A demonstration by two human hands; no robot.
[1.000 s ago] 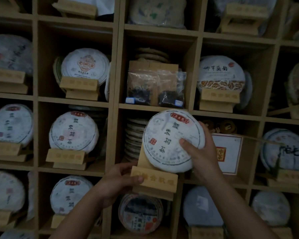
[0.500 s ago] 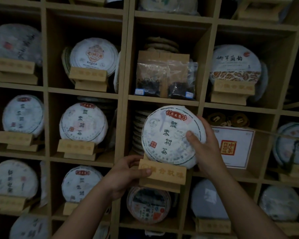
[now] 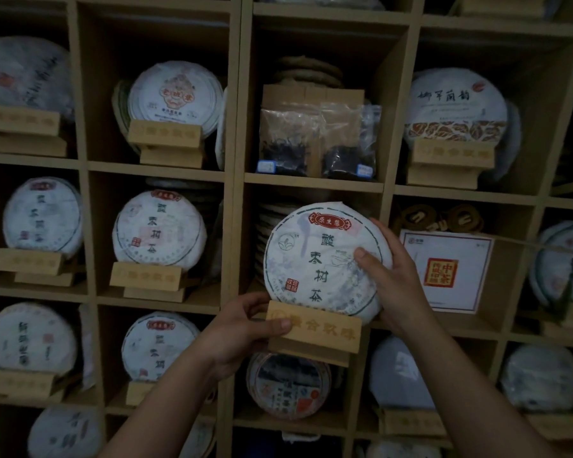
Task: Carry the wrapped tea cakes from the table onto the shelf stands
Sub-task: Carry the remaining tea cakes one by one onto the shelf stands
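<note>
Hands hold a wrapped tea cake [image 3: 325, 259] on a wooden stand [image 3: 315, 328] in front of a wooden cubby shelf [image 3: 235, 180]. At 7 o'clock of the cake, the left hand [image 3: 245, 328] grips the stand's left end, thumb across its front plate, which bears pale engraved characters too faint to read. At 3 o'clock, the right hand [image 3: 391, 276] clamps the cake's right edge, thumb pressed on the white wrapper, fingers curled behind. The cake sits upright in the stand, at the mouth of the centre compartment. Its wrapper shows a red cartouche at 12 o'clock, dark vertical characters down the middle, a small red seal at 6 o'clock and a round logo at 10 o'clock.

Farther back, at 9 o'clock, a similar cake [image 3: 159, 226] stands in the next compartment. At 12 o'clock, clear bags of dark loose tea [image 3: 315, 140] lean on brown card. At 3 o'clock stands a white box [image 3: 447, 269] with a red square seal. At 1 o'clock is a cake with brown leaf print [image 3: 455, 107].

Compared with half a second ago, cake and stand sit slightly closer to the compartment, with both grips unchanged.
</note>
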